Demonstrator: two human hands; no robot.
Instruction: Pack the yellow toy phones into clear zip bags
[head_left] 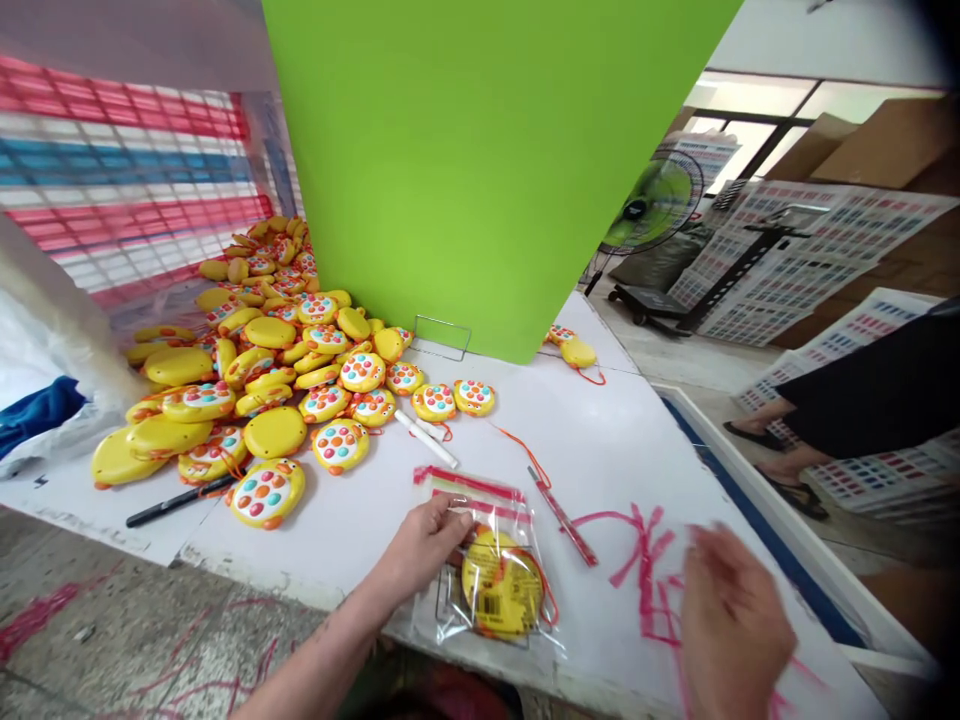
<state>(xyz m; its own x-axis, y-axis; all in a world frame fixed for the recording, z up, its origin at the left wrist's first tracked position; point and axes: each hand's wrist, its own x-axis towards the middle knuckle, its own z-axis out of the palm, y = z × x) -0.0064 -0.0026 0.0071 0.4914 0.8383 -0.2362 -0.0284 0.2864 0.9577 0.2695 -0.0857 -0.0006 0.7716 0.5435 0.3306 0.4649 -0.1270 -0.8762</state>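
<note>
A clear plastic bag (491, 560) with a red zip strip lies on the white table (360, 520), and a yellow round toy (501, 585) sits inside it. My left hand (424, 545) rests on the bag's left edge, fingers curled and pinching the plastic near the top. My right hand (731, 620) hovers over the table's right part, blurred by motion, above a scatter of pink strips (641, 565). Its fingers look spread, with nothing visible in them.
A heap of yellow toys (270, 340) with coloured buttons fills the left of the table. A black pen (180, 500), a white stick (426, 438) and a red strip (566, 520) lie near. A green board (480, 160) stands behind. Another person's legs (825, 420) are at right.
</note>
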